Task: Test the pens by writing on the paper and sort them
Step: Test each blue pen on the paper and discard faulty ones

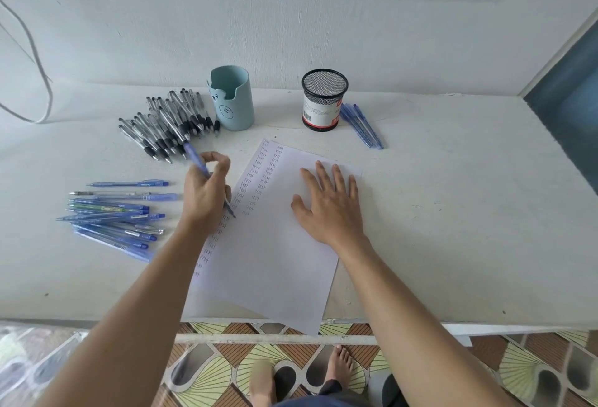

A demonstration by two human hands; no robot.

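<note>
A white sheet of paper (275, 254) lies tilted on the table, with two columns of small handwritten words along its left side. My left hand (205, 193) grips a blue pen (196, 159), whose tip touches the paper near the lower end of the second column. My right hand (330, 202) rests flat on the paper with fingers spread, holding nothing. A heap of black-grip pens (168, 125) lies at the back left. Several blue pens (113, 215) lie in a loose row at the left. A few blue pens (362, 126) lie beside the mesh cup.
A light blue pen holder (231, 99) and a black mesh cup (324, 99) stand at the back of the white table (453, 212), near the wall. A grey cable (42, 83) hangs at the far left. The paper's lower corner overhangs the table's front edge.
</note>
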